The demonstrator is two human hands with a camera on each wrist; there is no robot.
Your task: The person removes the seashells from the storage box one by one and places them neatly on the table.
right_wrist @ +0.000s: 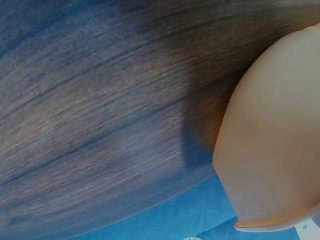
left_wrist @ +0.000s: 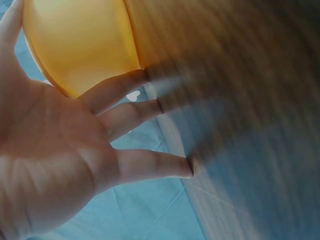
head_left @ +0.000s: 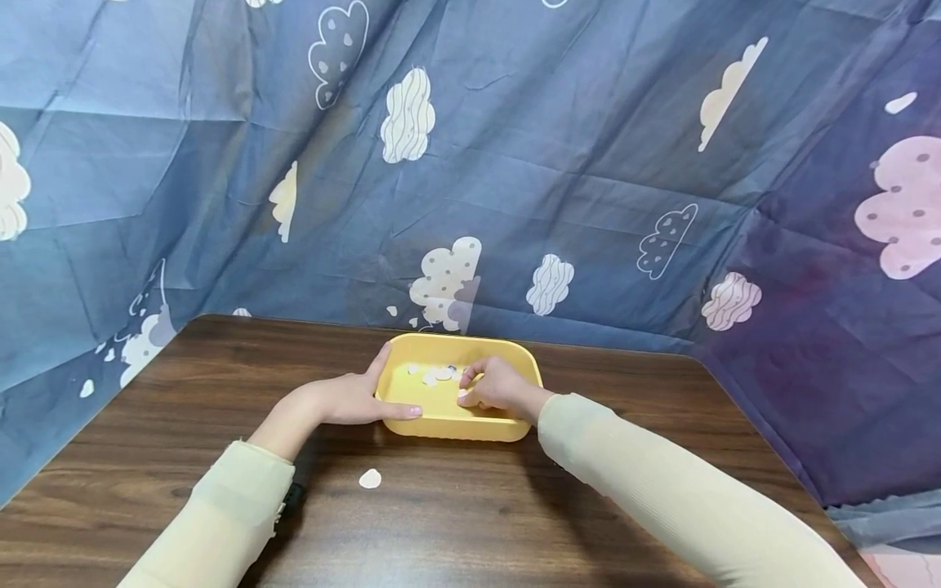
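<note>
A yellow plastic tray (head_left: 456, 429) with raised walls stands on the table. My left hand (head_left: 351, 398) rests against its left end, thumb along the near rim and another finger along the side. In the left wrist view, the left hand (left_wrist: 55, 130) has straight, spread fingers beside the tray wall (left_wrist: 80, 45), their tips down at the tabletop. My right hand (head_left: 500, 384) reaches inside the tray and pinches a small white piece (head_left: 462, 394) between thumb and finger. Several small flat pale pieces (head_left: 443, 374) lie on the tray floor. The right wrist view shows the tray's outside (right_wrist: 275, 130), not the hand.
One white flat piece (head_left: 370, 478) lies on the brown wooden table (head_left: 470, 514) in front of the tray. A dark object (head_left: 294, 496) sits at the left wrist. Blue cloth with cloud prints (head_left: 500, 180) hangs behind the table's far edge and on both sides.
</note>
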